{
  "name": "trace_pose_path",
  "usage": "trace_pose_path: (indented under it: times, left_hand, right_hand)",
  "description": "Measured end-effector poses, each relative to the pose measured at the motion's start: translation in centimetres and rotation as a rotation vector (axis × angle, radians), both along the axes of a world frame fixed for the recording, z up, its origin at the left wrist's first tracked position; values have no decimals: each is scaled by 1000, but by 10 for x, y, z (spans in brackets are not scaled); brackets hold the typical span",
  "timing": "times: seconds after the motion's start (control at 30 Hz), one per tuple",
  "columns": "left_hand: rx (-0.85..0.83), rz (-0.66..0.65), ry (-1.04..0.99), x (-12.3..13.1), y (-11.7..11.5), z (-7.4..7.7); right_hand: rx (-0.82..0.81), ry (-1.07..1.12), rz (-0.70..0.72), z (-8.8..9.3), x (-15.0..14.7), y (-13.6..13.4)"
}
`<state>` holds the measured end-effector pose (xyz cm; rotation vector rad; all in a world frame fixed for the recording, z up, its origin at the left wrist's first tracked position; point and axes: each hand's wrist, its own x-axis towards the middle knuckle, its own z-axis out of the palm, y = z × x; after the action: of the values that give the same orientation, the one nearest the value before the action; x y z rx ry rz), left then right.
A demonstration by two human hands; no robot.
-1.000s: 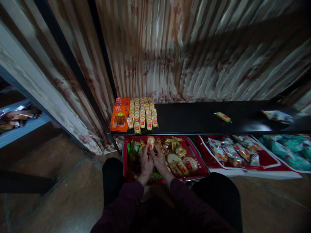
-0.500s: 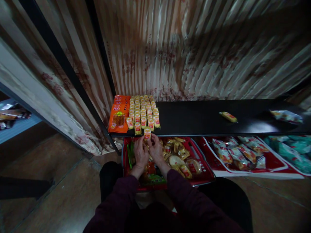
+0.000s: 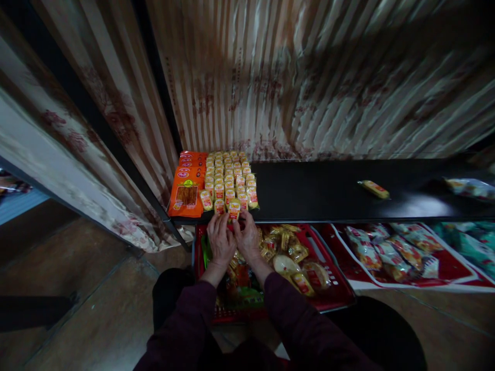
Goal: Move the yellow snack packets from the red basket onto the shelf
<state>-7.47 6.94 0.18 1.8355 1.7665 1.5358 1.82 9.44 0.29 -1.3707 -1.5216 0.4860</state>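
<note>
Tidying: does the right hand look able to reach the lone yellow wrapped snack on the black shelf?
Probably: bare black shelf leads to the snack, though the right hand holds a yellow packet.

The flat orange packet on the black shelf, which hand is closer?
Left. The left hand is just below-right of the flat orange packet, at the black shelf edge; the right hand is beside it, farther right. Both pinch a small yellow packet.

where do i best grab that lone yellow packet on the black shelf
Pinch the lone yellow packet across its narrow width at mid-length, straight down from above: it lies flat and slantwise on the black shelf, long and slim, nothing touching it. The left hand and right hand pinch a front-row packet.
</note>
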Motion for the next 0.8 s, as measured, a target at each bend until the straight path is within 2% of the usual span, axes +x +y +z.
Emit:
trace_pose_path:
  times: [0.3, 0.5, 0.8]
  left_hand:
    - [100, -24, 105, -9, 13, -13]
    - [87, -45, 120, -8, 17, -13]
    - [45, 64, 205, -7, 16, -19]
  right_hand:
    - [-12, -4, -1, -1, 0, 7]
    - [-20, -20, 2, -2, 0, 8]
    - [-19, 9, -26, -2, 5, 10]
